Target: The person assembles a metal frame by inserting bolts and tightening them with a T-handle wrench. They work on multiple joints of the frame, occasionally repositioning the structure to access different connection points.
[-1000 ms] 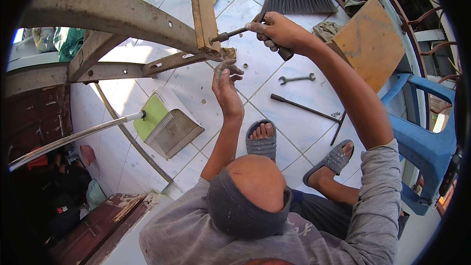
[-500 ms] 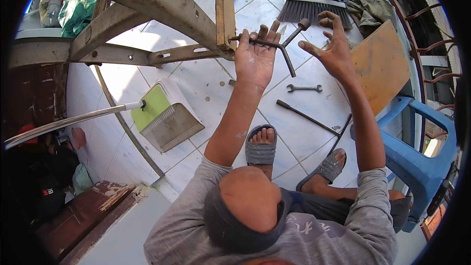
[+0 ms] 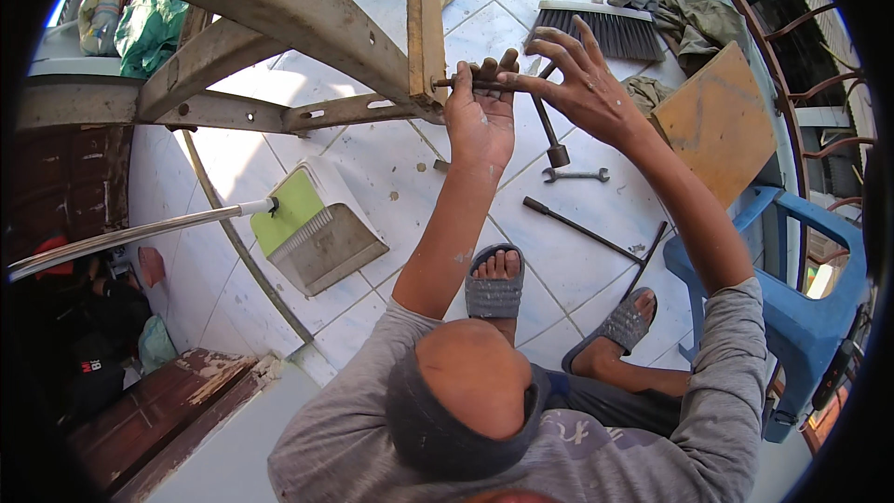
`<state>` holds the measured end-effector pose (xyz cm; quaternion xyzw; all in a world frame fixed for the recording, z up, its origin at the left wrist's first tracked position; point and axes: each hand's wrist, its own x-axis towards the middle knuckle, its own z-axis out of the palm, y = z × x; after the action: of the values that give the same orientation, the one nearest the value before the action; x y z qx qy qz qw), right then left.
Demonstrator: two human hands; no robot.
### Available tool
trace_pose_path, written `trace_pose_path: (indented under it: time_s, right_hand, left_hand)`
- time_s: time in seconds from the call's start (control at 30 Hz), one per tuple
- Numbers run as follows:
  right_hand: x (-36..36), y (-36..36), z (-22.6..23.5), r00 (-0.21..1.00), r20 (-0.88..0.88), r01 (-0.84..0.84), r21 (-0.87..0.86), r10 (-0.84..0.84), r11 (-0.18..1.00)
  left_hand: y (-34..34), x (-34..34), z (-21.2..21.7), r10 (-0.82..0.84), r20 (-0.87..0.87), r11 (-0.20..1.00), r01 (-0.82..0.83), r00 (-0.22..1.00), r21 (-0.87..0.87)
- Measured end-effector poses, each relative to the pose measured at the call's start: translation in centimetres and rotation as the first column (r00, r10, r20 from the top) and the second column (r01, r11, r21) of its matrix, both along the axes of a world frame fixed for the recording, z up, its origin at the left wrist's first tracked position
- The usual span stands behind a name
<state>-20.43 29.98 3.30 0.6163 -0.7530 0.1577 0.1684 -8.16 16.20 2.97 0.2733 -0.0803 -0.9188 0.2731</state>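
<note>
A dark three-armed socket wrench (image 3: 548,121) has one arm reaching toward a bolt (image 3: 438,83) on the wooden strip (image 3: 423,23) fixed to the metal frame (image 3: 307,0). My left hand (image 3: 480,130) is palm up, its thumb and curled fingers around that arm. On the other side, my right hand (image 3: 591,98) has its fingers spread over the wrench's hub, the thumb close against the shaft; it partly hides the other arms. One socket end hangs above an open-end wrench (image 3: 577,175) on the tiles.
A T-shaped wrench (image 3: 591,231) lies on the floor by my sandals. The dustpan (image 3: 321,242) is at left, a broom (image 3: 596,28) at the back. At right are a wooden board (image 3: 722,126) and a blue plastic stool (image 3: 801,251).
The wrench has turned, its socket arm swinging down toward the open-end wrench. My right hand has moved left onto the hub, and my left fingers have curled more around the shaft.
</note>
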Motion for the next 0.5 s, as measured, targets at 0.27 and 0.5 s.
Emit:
trace_pose_path:
  time_s: [0.27,0.5]
  right_hand:
    - [0.8,-1.4,3.4,-0.433,0.836,-0.01,0.369,-0.337,0.929]
    - [1.1,-0.4,1.3,0.653,0.707,0.163,0.22,-0.272,0.962]
  left_hand:
    - [-0.5,-0.4,-3.5,-0.007,-0.41,1.0,0.018,0.912,0.024]
    - [-0.2,-0.6,0.8,-0.022,-0.082,0.987,0.035,0.996,0.158]
